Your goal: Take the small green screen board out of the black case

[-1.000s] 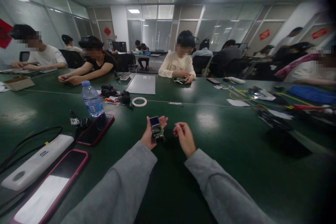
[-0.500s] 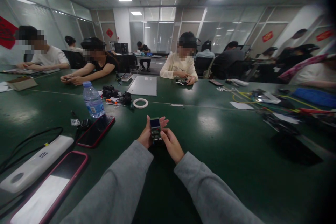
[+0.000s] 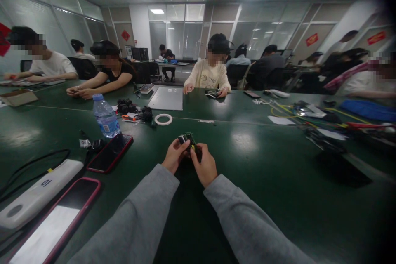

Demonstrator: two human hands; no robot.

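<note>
Between my two hands is a small green circuit board [image 3: 189, 137] with dark and yellow parts, tilted above the table. My left hand [image 3: 173, 156] is closed on its left side, the thumb across the top of a dark block. On the right edge, my right hand [image 3: 204, 164] grips the board with thumb and fingers. My fingers cover much of the board, so its lower part is hidden. A white ring-shaped roll [image 3: 163, 119] lies beyond my left hand.
At left on the green table [image 3: 262, 198] are a water bottle [image 3: 107, 117], two phones [image 3: 110, 154] and a white device [image 3: 40, 194]. Black cables [image 3: 134, 110] lie behind the bottle. Wires and tools [image 3: 312, 115] spread at right. Several people sit around, one opposite [image 3: 208, 75].
The board has turned from its screen side facing me to a tilted, edge-on pose. My left fingers have closed around it. The person opposite has moved one hand off their item.
</note>
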